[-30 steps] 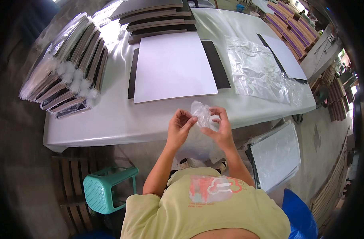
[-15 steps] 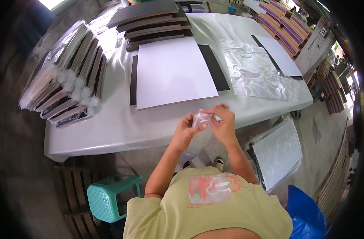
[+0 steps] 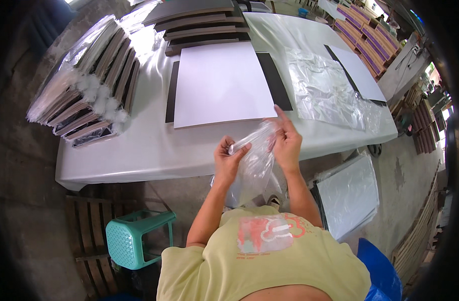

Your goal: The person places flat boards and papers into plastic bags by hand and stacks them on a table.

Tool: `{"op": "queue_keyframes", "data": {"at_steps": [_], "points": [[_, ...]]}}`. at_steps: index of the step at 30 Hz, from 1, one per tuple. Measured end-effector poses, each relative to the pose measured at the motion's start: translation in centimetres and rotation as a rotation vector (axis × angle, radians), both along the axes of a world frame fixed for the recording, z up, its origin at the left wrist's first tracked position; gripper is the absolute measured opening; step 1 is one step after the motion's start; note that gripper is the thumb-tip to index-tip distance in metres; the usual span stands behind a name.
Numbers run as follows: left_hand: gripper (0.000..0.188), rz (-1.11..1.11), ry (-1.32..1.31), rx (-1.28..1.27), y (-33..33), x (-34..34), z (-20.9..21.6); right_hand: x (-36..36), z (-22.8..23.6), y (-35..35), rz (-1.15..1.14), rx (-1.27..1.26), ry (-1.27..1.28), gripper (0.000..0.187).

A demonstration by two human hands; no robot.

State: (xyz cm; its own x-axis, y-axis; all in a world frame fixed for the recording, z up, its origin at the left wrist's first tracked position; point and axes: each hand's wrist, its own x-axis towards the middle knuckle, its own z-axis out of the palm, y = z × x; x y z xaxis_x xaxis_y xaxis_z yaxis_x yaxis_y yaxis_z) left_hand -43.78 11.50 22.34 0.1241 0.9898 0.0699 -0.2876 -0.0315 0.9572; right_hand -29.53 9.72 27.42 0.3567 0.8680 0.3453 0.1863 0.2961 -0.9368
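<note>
A clear plastic bag [image 3: 257, 155] is stretched between my two hands in front of the table's near edge, its lower part hanging down. My left hand [image 3: 229, 159] pinches its gathered edge between thumb and fingers. My right hand [image 3: 288, 143] grips the other side, with the index finger pointing up towards the board's near corner. Just beyond my hands, a white square board [image 3: 222, 85] lies flat on a black board [image 3: 274, 83], which shows at both sides.
The table [image 3: 119, 163] has a pale plastic cover. Plastic-wrapped boards [image 3: 91, 83] lean at left; dark boards [image 3: 199, 30] are stacked behind. Clear film [image 3: 322, 93] and a white sheet [image 3: 359, 72] lie right. A green stool [image 3: 126, 246] and wrapped panels [image 3: 347, 195] stand below.
My hands have moved apart, spreading the bunched plastic bag wider between them. My right hand has risen slightly, and its index finger now points upward.
</note>
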Motion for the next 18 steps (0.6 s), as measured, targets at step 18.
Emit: {"op": "queue_keyframes", "data": {"at_steps": [18], "points": [[0.017, 1.27, 0.944, 0.121, -5.6, -39.8, -3.2, 12.0, -1.4, -2.0, -0.08, -0.185, 0.131, 0.023]]}}
